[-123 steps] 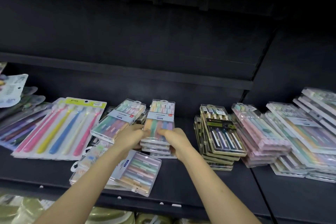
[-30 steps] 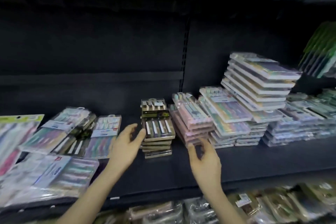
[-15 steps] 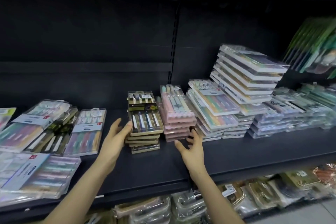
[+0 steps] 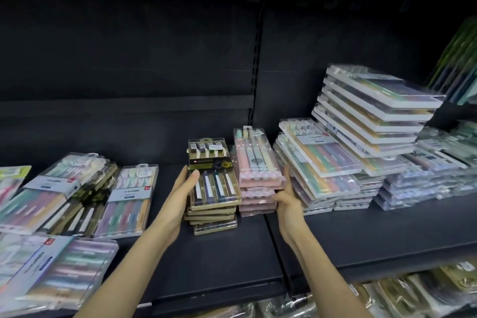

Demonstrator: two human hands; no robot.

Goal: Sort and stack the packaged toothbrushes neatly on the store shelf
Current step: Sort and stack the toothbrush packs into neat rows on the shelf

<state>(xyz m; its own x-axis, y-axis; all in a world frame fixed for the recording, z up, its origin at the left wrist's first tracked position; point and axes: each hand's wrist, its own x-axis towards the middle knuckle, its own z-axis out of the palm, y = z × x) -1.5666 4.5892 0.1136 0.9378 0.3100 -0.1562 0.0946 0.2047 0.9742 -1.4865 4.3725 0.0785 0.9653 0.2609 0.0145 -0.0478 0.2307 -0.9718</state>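
Gold toothbrush stack (image 4: 214, 188) sits against my flat left hand (image 4: 183, 190), thumb on top; pink stack (image 4: 255, 170), left of my spread right hand (image 4: 287, 198), touches it.

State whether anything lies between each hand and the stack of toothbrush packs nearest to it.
Nothing visible does. The left hand touches the gold-edged stack's left side; the right hand touches the pink stack's right side.
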